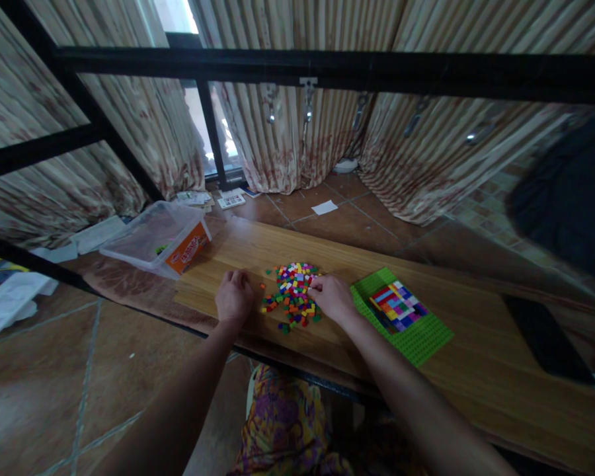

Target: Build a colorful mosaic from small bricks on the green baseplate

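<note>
A loose pile of small colourful toy bricks (295, 281) lies on the wooden tabletop (258, 241) in front of me. My left hand (235, 295) rests on the wood left of the pile, fingers curled in; whatever they may hold is hidden. At the pile's right edge is my right hand (331, 295), thumb and fingertips pinched together among the bricks; what is between them is too small to make out. To the right of that hand lies a green baseplate (421, 344), with a patch of multicoloured bricks (399, 305) on its middle.
A clear plastic box (153, 231) with an orange label stands at the table's left end, something green inside. A flat black object (548, 337) lies at the right. Dark metal bars (327, 69) cross above the table's far side. Beyond are curtains (277, 132) and papers on the floor.
</note>
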Tool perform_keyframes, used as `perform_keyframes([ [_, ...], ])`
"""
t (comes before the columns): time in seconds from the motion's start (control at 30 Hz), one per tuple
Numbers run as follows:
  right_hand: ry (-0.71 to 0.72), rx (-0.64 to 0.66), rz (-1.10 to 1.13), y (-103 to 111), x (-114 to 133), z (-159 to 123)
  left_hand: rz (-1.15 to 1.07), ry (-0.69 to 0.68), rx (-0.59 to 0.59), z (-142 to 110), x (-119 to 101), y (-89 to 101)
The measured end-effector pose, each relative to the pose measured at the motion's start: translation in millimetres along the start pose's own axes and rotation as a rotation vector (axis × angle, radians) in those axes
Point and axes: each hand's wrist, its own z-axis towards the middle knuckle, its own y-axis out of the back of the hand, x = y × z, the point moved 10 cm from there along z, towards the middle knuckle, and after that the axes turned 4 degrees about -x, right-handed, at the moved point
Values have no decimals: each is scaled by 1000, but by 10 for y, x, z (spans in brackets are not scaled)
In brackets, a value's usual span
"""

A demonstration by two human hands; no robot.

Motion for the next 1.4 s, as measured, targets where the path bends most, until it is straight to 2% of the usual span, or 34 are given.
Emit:
perform_keyframes([
  [0.2, -13, -64, -44, 64, 95, -57, 16, -2, -3, 5, 1, 2],
  [0.27, 4, -111, 29, 148, 112, -139, 13, -4, -6, 6, 4, 7],
  [0.37, 13, -164, 267, 262, 79, -362, 13, -1, -4, 6, 10, 10],
  [0.5, -3, -219, 599, 373, -134, -770, 19, 1, 1, 10, 1, 18],
  [0.6, -28, -305, 659, 496, -482, -1063, 30, 6, -7, 14, -6, 35],
  [0.77, -207, -461, 579, 746, -1345, -1385, 48, 11, 4, 23, -15, 40],
  [0.87, -263, -551, 494, 945, -1671, -1454, 48, 14, 15, 28, -21, 39],
  [0.93, -266, -592, 420, 1052, -1749, -1442, 47, 12, 16, 29, -27, 40],
  [1.03, -250, -630, 323, 1127, -1738, -1367, 48, 6, 11, 32, -27, 38],
  [1.2, -241, -640, 186, 1109, -1662, -1246, 47, 9, 12, 39, 4, 13],
  [1.4, -297, -611, 146, 1080, -1724, -1204, 33, 3, 1, 40, 5, 10],
])
